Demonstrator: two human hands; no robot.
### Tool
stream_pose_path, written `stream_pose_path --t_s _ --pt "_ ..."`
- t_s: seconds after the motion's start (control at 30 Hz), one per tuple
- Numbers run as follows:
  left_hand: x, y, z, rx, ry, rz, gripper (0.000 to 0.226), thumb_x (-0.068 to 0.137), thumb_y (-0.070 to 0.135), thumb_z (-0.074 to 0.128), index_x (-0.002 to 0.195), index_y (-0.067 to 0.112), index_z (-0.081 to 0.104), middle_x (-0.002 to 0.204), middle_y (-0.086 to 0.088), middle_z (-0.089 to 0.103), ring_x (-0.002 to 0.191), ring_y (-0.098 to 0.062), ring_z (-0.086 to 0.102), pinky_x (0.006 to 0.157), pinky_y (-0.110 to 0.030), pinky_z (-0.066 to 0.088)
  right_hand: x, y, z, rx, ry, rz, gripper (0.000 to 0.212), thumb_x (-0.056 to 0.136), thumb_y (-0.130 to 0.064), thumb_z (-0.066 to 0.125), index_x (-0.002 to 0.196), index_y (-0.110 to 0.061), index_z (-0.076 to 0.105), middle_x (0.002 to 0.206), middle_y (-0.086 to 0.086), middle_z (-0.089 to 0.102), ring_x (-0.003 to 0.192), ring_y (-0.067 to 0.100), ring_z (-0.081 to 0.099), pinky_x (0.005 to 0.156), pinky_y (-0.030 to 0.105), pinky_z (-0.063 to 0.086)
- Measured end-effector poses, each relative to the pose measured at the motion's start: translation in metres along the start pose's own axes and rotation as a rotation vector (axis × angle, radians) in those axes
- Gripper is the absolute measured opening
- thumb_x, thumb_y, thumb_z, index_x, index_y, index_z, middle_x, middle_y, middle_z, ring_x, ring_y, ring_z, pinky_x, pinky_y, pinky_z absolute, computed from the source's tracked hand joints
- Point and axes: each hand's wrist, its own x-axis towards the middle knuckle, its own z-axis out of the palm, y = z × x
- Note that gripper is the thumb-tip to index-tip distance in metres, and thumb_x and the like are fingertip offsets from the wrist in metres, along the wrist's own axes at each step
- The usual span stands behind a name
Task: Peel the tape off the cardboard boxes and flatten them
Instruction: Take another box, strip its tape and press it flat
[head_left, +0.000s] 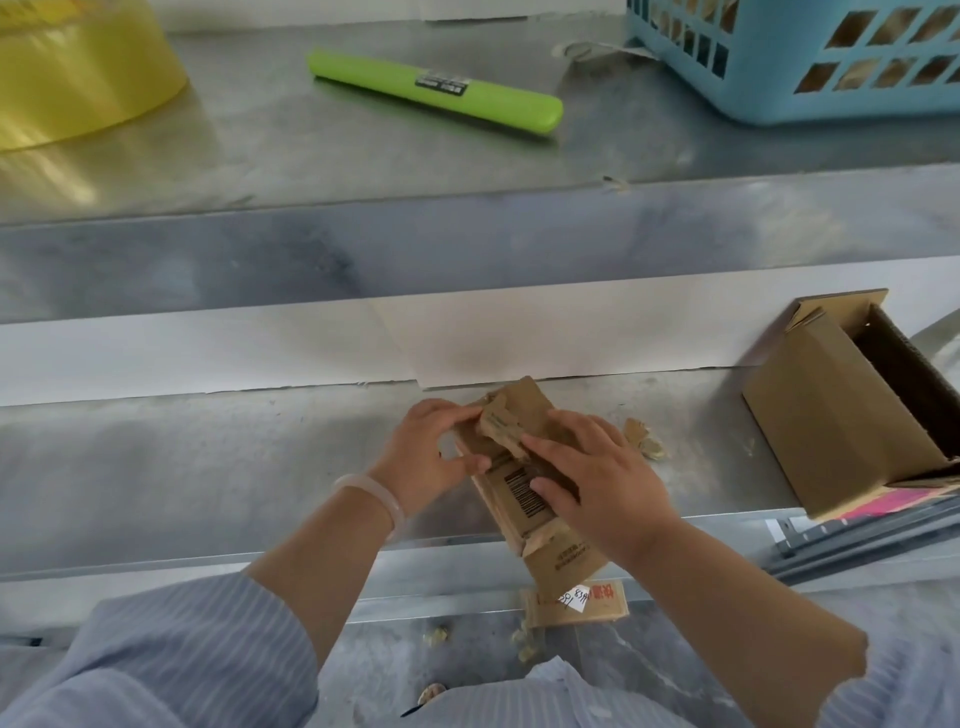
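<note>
A small flattened cardboard box (524, 493) with a barcode label lies on the lower metal shelf (208, 467), its near end hanging over the front edge. My left hand (431, 452) grips its left edge near the far end, thumb against the side and fingertips on a peeled strip of brown tape (501, 428). My right hand (597, 478) lies over the box's right side, its fingers touching the torn strip. A second cardboard box (852, 410) stands open at the right of the shelf.
On the upper shelf lie a green tube-shaped case (436, 93), a blue plastic basket (800, 57) and a yellow plastic bag (78, 67). Scraps of torn tape (644, 439) lie beside the box. A cardboard piece with a handwritten sticker (576, 603) and scraps lie on the floor below.
</note>
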Motion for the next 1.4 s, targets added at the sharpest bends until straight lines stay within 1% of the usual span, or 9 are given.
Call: stream_pose_path --t_s 0.17,0.3,0.43,0.53,0.63,0.83,1.1,1.23,1.4 --pt "-0.012 0.002 0.013 -0.029 0.153 -0.027 0.053 0.081 0.035 0.074 0.13 0.033 0.054 0.116 0.008 0.047 0.095 -0.004 0.051 0.088 -0.022 0.046 0.0 -0.013 0.001 -0.078 -0.228 0.115 0.092 0.069 -0.085 0.04 0.147 -0.046 0.013 0.16 -0.005 -0.001 0.146 0.022 0.005 0.118 0.046 0.02" --pt "-0.011 0.004 0.011 -0.295 0.181 -0.156 0.062 0.084 0.035 0.069 0.139 0.036 0.04 0.128 0.003 0.045 0.108 -0.012 0.053 0.092 -0.029 0.049 0.004 -0.007 -0.011 0.211 -0.084 0.185 0.077 0.068 -0.064 0.058 0.139 -0.044 0.032 0.143 -0.017 0.031 0.129 0.015 0.037 0.103 0.041 0.043" --pt "-0.015 0.015 0.01 -0.609 0.122 -0.327 0.092 0.074 0.045 0.07 0.15 0.031 0.02 0.143 -0.004 0.041 0.129 -0.023 0.045 0.106 -0.048 0.041 0.003 0.0 -0.01 0.639 -0.027 0.246 0.065 0.07 -0.051 0.063 0.13 -0.048 0.039 0.128 -0.019 0.04 0.115 0.008 0.05 0.087 0.033 0.055" --pt "-0.015 0.033 0.009 -0.911 0.08 -0.302 0.086 0.069 0.039 0.073 0.144 0.032 0.03 0.127 -0.004 0.059 0.112 -0.018 0.062 0.09 -0.046 0.054 0.002 -0.003 -0.004 1.054 0.062 0.31 0.057 0.073 -0.043 0.064 0.127 -0.042 0.045 0.126 -0.005 0.054 0.11 0.009 0.059 0.082 0.03 0.056" --pt "-0.012 0.044 0.007 -0.89 0.124 -0.229 0.084 0.074 0.033 0.074 0.145 0.034 0.028 0.123 0.001 0.059 0.11 -0.016 0.062 0.083 -0.036 0.058 0.002 -0.006 -0.005 1.236 0.002 0.353 0.049 0.087 -0.027 0.06 0.132 -0.031 0.04 0.118 -0.006 0.061 0.101 0.002 0.065 0.077 0.022 0.055" --pt "-0.01 0.044 0.006 -0.647 0.209 -0.203 0.089 0.083 0.023 0.073 0.15 0.035 0.017 0.117 0.008 0.056 0.1 -0.003 0.058 0.06 -0.015 0.053 0.008 -0.005 0.001 1.024 -0.097 0.451 0.08 0.09 -0.027 0.065 0.147 -0.048 0.013 0.13 -0.009 0.054 0.113 0.015 0.061 0.092 0.042 0.055" --pt "-0.014 0.044 0.005 -0.917 0.098 -0.365 0.077 0.068 0.018 0.078 0.137 0.018 0.043 0.11 -0.011 0.069 0.096 -0.026 0.07 0.086 -0.049 0.055 0.005 -0.003 0.0 0.774 -0.093 0.472 0.075 0.091 -0.043 0.06 0.148 -0.046 0.012 0.135 -0.011 0.047 0.116 0.011 0.055 0.097 0.036 0.051" --pt "-0.014 0.043 0.001 -0.844 0.178 -0.389 0.063 0.076 0.016 0.078 0.127 0.024 0.042 0.107 -0.011 0.067 0.093 -0.025 0.069 0.079 -0.045 0.058 0.006 -0.01 -0.011 0.321 -0.023 0.257 0.073 0.092 -0.048 0.055 0.148 -0.05 0.009 0.158 -0.018 0.005 0.143 0.013 0.022 0.112 0.04 0.036" --pt "-0.01 0.04 0.002 -0.686 0.246 -0.358 0.061 0.078 0.025 0.078 0.125 0.032 0.039 0.109 -0.004 0.064 0.095 -0.021 0.066 0.081 -0.043 0.057 0.013 -0.014 -0.009 0.168 -0.088 0.045 0.057 0.095 -0.049 0.047 0.148 -0.046 0.024 0.159 -0.021 0.005 0.147 0.004 -0.006 0.121 0.034 0.012"
